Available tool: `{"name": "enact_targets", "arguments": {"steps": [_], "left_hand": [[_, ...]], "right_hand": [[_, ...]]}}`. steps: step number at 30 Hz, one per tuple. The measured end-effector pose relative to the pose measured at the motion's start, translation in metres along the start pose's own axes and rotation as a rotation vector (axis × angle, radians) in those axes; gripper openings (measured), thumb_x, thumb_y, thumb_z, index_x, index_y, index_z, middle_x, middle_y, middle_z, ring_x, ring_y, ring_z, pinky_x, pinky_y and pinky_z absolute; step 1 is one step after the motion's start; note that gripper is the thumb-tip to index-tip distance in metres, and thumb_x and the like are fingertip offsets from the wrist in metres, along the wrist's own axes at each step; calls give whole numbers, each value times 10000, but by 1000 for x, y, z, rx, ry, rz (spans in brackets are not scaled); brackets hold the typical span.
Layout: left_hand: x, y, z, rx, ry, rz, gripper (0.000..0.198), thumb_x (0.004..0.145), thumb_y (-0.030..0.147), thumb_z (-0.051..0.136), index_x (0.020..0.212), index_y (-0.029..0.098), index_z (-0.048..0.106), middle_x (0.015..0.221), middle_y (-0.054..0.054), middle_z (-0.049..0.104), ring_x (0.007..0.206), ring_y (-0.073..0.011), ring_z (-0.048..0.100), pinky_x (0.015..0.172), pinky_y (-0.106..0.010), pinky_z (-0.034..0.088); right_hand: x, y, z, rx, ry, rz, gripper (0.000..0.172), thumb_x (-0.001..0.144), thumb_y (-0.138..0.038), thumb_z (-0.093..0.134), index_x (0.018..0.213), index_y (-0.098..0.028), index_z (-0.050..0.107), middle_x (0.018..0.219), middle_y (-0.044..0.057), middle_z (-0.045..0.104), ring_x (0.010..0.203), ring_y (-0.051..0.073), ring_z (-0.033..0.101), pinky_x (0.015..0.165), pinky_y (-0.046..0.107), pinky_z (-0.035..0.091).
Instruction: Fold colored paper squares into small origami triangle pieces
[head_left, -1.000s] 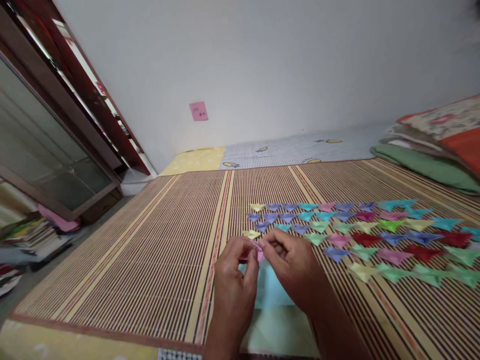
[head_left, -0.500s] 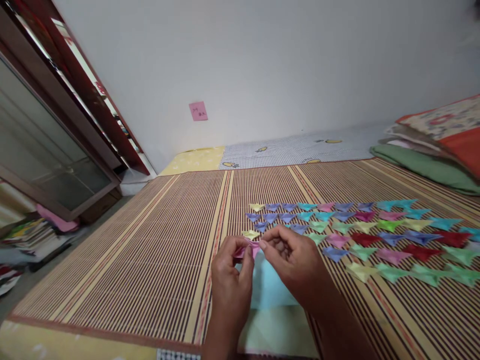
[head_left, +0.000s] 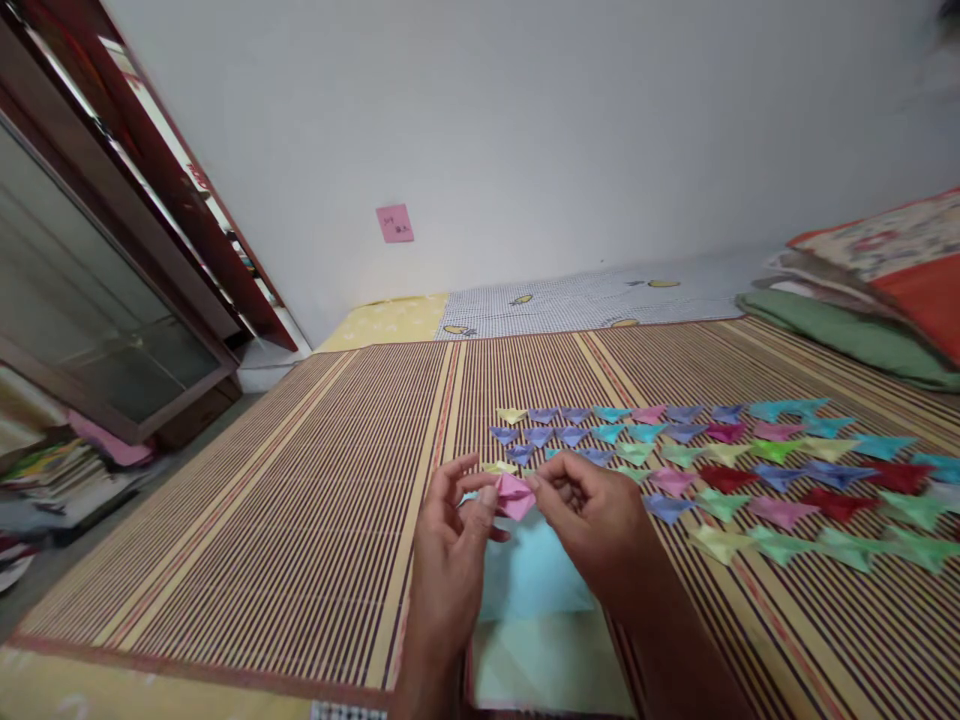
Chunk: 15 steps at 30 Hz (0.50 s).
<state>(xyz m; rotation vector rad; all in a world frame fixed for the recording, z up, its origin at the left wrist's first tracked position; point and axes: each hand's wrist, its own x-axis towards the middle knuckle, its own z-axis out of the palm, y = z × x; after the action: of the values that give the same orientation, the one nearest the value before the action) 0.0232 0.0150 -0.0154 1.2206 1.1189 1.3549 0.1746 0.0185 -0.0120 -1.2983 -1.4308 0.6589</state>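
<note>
Both of my hands hold a small pink folded paper piece (head_left: 514, 496) above the striped mat (head_left: 300, 500). My left hand (head_left: 450, 545) pinches its left side with thumb and fingertips, the index finger raised. My right hand (head_left: 592, 520) pinches its right edge, fingers curled. Under my hands lies a stack of square paper sheets, light blue (head_left: 532, 575) on top and pale green (head_left: 547, 665) below. Rows of several folded paper pieces (head_left: 712, 470) in purple, teal, green, pink, red and yellow lie on the mat to the right.
A white wall with a pink sticky note (head_left: 394, 223) is ahead. A dark wooden cabinet with glass (head_left: 97, 300) stands at left, books (head_left: 52, 470) below it. Folded bedding and a pillow (head_left: 877, 290) sit at the far right. A patterned sheet (head_left: 585, 300) lies beyond the mat.
The pink piece has been turned and opened out between my fingers. My left index finger has lifted away from it. Both hands stay in about the same place.
</note>
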Motion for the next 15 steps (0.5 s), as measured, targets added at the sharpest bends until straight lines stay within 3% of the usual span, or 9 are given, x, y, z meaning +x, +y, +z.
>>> {"name": "enact_targets", "arguments": {"steps": [5, 11, 15], "left_hand": [[1, 1, -3, -89, -32, -89, 536, 876, 564, 703, 1226, 166, 614, 1034, -124, 717, 891, -238, 702, 603, -294, 589], [3, -1, 5, -94, -25, -136, 563, 765, 456, 840, 1191, 159, 621, 863, -54, 706, 760, -188, 683, 581, -267, 573], [5, -5, 2, -112, 5, -131, 547, 751, 401, 847, 1178, 142, 624, 846, -44, 710, 692, -164, 680, 564, -249, 542]], "right_hand": [[0, -2, 3, -18, -26, -38, 217, 924, -289, 563, 731, -198, 604, 598, -33, 604, 525, 118, 552, 515, 234, 400], [-2, -6, 7, -54, -31, -105, 213, 917, -274, 580, 719, -198, 599, 591, -36, 596, 533, 116, 530, 525, 237, 388], [0, -8, 4, 16, -103, -87, 250, 938, -318, 579, 720, -197, 606, 597, -37, 596, 531, 113, 521, 514, 230, 382]]}}
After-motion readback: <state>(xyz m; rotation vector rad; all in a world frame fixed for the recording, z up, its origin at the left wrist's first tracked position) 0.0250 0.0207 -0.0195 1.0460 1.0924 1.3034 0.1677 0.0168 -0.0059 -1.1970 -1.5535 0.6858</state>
